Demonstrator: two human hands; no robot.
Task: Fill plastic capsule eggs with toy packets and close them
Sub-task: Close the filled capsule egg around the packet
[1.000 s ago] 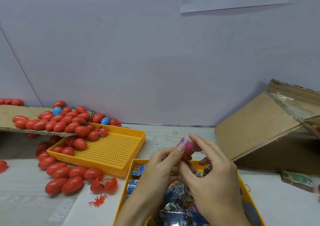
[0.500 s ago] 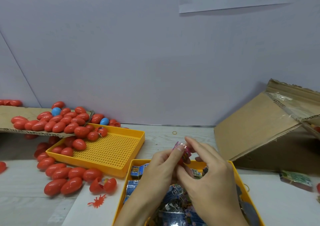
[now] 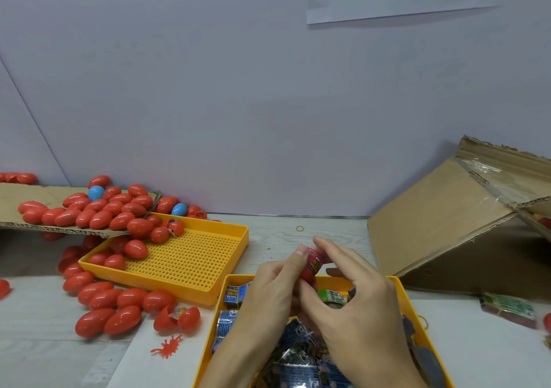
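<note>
Left hand (image 3: 269, 292) and right hand (image 3: 354, 307) pinch a pink packet (image 3: 314, 261) into a red egg (image 3: 307, 274); yellow tray (image 3: 214, 271) at ten o'clock.

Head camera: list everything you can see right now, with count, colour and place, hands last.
Closed eggs: dozens, red, on the cardboard sheet, in the grid tray and on the table at left.
Blue eggs: two, among the red ones at the back.
Open egg: one, red, table in front of the grid tray.
Grid tray: one, yellow, left of centre.
Packet tray: one, yellow, bottom centre, holding toy packets.
Cardboard sheet: one, brown, far left.
Cardboard box: one, brown, tipped, right.
Toy bug: one, red, bottom left.
Left hand, right hand: together pressing a pink packet into a red egg half.
</note>
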